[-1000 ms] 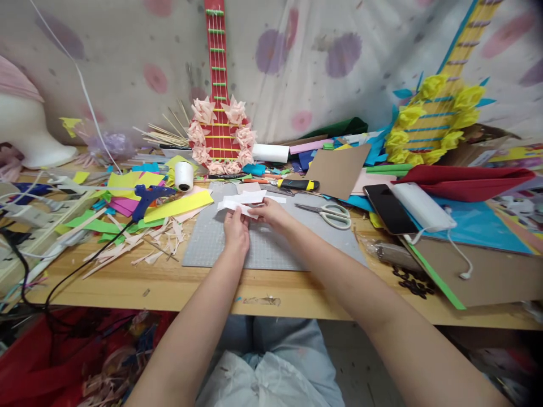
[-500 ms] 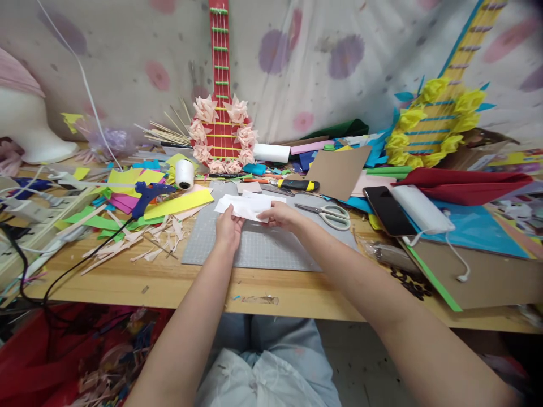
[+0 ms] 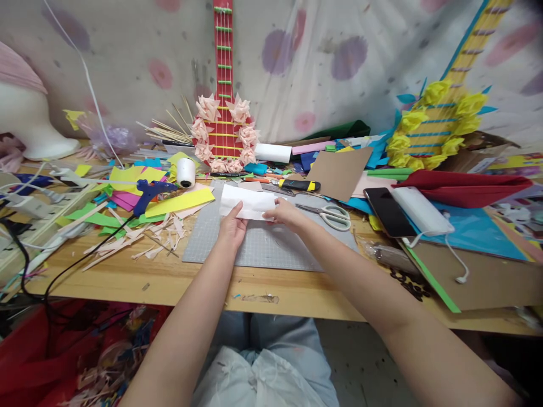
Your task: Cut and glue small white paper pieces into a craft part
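A folded sheet of white paper [image 3: 248, 199] is held up over the grey cutting mat [image 3: 271, 249]. My left hand [image 3: 233, 227] pinches its lower left edge, thumb on the front face. At the lower right corner, my right hand [image 3: 283, 215] grips the same sheet between thumb and fingers. Just right of that hand, scissors [image 3: 333, 216] with pale handles lie on the mat. Behind the paper rests a yellow and black utility knife [image 3: 299, 185].
A blue glue gun [image 3: 148, 195] stands left among paper scraps [image 3: 156, 237]. At the back is a red paper guitar [image 3: 224, 133] with pink flowers. On the right are a phone [image 3: 389, 212], a white power bank [image 3: 422, 209] and brown cardboard [image 3: 487, 282].
The white paper has turned so that a larger, flatter face shows, its upper edge raised. Both hands have shifted slightly while keeping their hold. The view has moved a little.
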